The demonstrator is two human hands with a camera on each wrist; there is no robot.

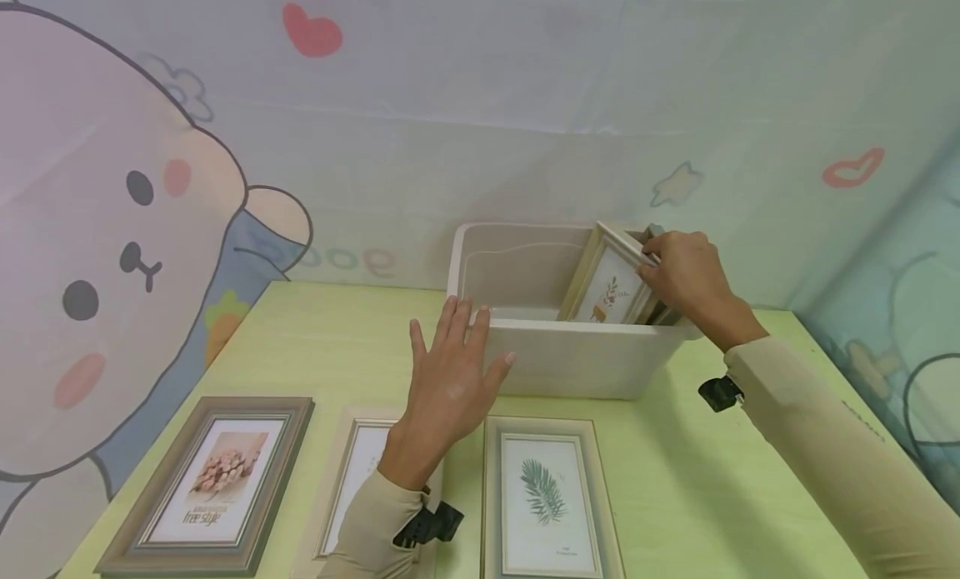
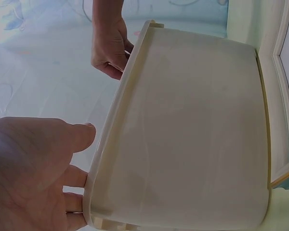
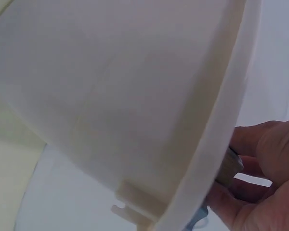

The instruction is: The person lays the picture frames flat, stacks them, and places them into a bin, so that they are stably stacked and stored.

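A white plastic bin (image 1: pixel 570 358) stands at the back of the light green table (image 1: pixel 675 479). Inside it, at the right end, a framed plant picture (image 1: pixel 609 287) leans upright with other frames behind it. My right hand (image 1: pixel 686 272) grips the top corner of these frames over the bin's right rim; the right wrist view shows its fingers (image 3: pixel 260 144) curled on a grey frame edge (image 3: pixel 227 169) beside the bin wall (image 3: pixel 111 96). My left hand (image 1: pixel 453 371) is flat with fingers spread, its fingertips at the bin's front rim (image 2: pixel 98 163).
Three framed pictures lie flat on the near table: a flower print (image 1: pixel 213 483) at left, a pale frame (image 1: pixel 356 471) partly under my left forearm, and a leaf print (image 1: pixel 546 496). A cartoon-printed cloth wall (image 1: pixel 112 229) encloses the table behind and on both sides.
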